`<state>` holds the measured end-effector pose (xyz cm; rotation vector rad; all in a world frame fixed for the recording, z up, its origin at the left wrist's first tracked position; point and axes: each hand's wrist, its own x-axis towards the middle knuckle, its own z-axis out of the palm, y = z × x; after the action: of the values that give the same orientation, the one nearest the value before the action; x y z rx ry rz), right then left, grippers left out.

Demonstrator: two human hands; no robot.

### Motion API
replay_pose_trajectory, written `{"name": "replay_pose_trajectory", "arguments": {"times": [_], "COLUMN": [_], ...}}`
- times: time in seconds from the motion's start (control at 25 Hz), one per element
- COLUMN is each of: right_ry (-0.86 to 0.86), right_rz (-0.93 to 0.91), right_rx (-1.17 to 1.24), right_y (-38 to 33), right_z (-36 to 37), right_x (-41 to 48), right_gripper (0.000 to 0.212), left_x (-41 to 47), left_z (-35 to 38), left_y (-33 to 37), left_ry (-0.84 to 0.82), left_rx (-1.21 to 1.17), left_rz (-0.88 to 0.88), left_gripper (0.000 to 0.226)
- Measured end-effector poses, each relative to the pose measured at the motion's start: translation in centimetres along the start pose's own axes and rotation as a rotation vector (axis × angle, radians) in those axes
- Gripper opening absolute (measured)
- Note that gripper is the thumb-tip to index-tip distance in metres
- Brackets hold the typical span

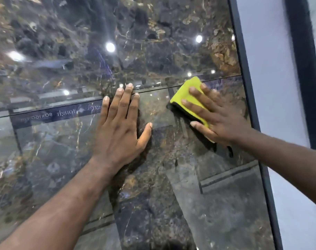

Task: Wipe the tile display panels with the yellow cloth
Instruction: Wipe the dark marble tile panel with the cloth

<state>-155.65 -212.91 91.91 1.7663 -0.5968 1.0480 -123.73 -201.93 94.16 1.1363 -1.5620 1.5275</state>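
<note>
Glossy dark marbled tile panels (pixel 54 159) fill the view, mirroring ceiling lights. Straight fingers (pixel 197 108) of the right hand (pixel 222 121) press the yellow cloth (pixel 190 83) flat on the lower panel, its top corner crossing the seam (pixel 153 90), near the dark frame (pixel 249 98). The left hand (pixel 117 136) lies flat beside it, fingers spread.

Glossy, mirror-smooth dark marble-look tile panel (pixel 63 159); soft matt yellow cloth (pixel 189 94); matt dark frame (pixel 243 69).
</note>
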Motion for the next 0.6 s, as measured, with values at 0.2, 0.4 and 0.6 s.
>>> {"name": "replay_pose_trajectory", "arguments": {"times": [0.2, 0.4, 0.6], "right_ry": [0.05, 0.058, 0.026], "right_rz": [0.668, 0.571, 0.499], "right_rx": [0.187, 0.157, 0.121], "right_y": [0.4, 3.5, 0.2], "right_z": [0.1, -0.2, 0.7], "right_x": [-0.2, -2.8, -3.7], "right_gripper": [0.069, 0.069, 0.069], "left_x": [1.3, 1.2, 0.5], "left_z": [0.5, 1.6, 2.6], "left_y": [1.4, 2.2, 2.5], "left_ry": [-0.02, -0.041, -0.031], "left_rx": [0.011, -0.002, 0.03], "left_rz": [0.059, 0.078, 0.082], "left_gripper": [0.084, 0.085, 0.084]}}
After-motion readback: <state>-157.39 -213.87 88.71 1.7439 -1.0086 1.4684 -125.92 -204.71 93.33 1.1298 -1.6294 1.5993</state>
